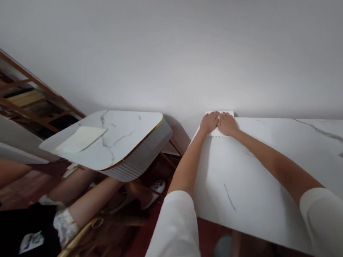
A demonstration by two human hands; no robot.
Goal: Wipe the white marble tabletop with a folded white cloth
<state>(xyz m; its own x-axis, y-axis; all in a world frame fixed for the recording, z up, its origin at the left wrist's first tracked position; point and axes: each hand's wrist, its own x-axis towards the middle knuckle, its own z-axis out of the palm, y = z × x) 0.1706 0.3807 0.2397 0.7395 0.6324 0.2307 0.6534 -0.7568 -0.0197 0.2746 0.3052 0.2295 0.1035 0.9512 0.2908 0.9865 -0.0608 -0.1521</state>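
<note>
- White sleeves [175, 232] nearest.
- Left hand [210, 121] and right hand [227, 124] flat, unclenched, on white cloth [215, 133].
- Cloth's far edge roughly follows wall [198, 37]; long axis unclear.

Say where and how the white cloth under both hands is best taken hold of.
Probably by its near edge, pinched from the wearer's side: the white cloth lies flat on the table, the left hand and right hand cover much of its middle, and the wall stands close behind its far edge.
</note>
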